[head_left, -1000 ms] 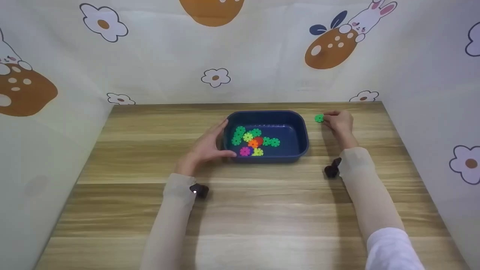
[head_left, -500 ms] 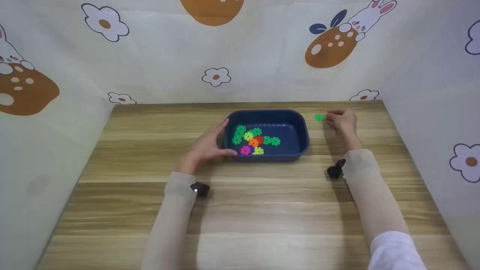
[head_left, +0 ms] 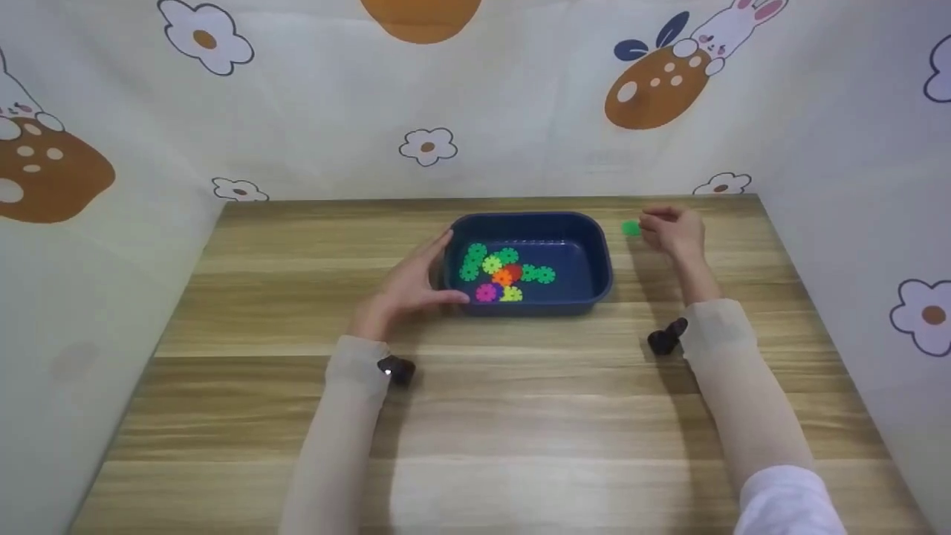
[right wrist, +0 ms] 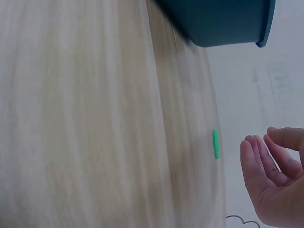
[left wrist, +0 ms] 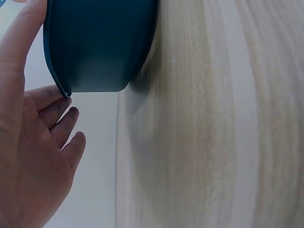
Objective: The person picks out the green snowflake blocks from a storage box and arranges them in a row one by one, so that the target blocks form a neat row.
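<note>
A dark blue plastic tub (head_left: 535,308) stands on the wooden table. My left hand (head_left: 411,288) holds its left end, thumb at the front corner and fingers along the back left; the left wrist view has fingertips on the rim (left wrist: 66,94). Right of the tub lies a green toy disc (head_left: 630,227), blurred in the head view. My right hand (head_left: 677,232) hovers beside it and overlaps its edge there. From the right wrist, the green disc (right wrist: 215,144) is a thin strip at the tabletop, apart from the loosely bent fingers (right wrist: 251,159).
Inside the tub, several green notched discs (head_left: 469,274) lie with yellow (head_left: 492,264), orange (head_left: 503,277), red and pink (head_left: 487,292) ones, mostly to the left. A patterned cloth wall (head_left: 520,111) rises behind the table (head_left: 520,416) and on both sides.
The right hand's fingertips were at the green disc, then drew slightly right and off it. The disc's notches, sharp before, have blurred. My left hand keeps its hold on the tub.
</note>
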Demonstrator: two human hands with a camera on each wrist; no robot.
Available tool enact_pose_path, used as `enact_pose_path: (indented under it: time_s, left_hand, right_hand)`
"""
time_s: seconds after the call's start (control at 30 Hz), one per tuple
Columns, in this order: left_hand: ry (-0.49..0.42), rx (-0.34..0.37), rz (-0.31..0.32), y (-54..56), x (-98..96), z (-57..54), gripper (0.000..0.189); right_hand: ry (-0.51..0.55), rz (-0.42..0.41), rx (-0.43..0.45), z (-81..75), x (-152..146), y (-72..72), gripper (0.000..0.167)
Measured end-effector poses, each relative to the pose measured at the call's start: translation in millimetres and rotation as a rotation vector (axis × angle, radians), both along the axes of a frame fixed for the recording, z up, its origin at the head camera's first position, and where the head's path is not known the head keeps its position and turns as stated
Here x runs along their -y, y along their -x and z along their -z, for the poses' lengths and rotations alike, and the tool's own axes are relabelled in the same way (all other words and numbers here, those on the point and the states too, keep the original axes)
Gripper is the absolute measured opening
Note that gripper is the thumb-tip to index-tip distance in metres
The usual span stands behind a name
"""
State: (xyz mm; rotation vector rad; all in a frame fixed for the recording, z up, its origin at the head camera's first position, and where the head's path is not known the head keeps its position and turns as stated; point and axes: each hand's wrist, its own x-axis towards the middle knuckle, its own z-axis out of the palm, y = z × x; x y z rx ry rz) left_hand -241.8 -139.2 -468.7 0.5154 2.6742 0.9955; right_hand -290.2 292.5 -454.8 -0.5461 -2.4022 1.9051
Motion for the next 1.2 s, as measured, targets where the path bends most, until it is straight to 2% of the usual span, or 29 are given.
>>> enact_pose_path:
  time_s: [0.13,0.4,0.77,1.2]
  left_hand:
    - [0.003,0.005,-0.004,0.8,-0.4,-1.0,0.114]
    - [0.008,-0.001,0.005,0.6,-1.6,-1.0,0.114]
    - [0.002,-0.037,0.022,0.7,-0.9,0.6,0.115]
    - [-0.003,-0.021,0.009,1.0,0.3,3.0,0.115]
  right_hand:
    - [-0.005,-0.022,-0.022,-6.0,5,-2.5,0.023]
    - [0.133,-0.060,-0.112,-18.6,21,-9.2,0.022]
    - [0.108,-0.162,-0.221,-34.3,49,-16.9,0.030]
    - [0.079,-0.253,-0.213,-41.9,91,-26.5,0.031]
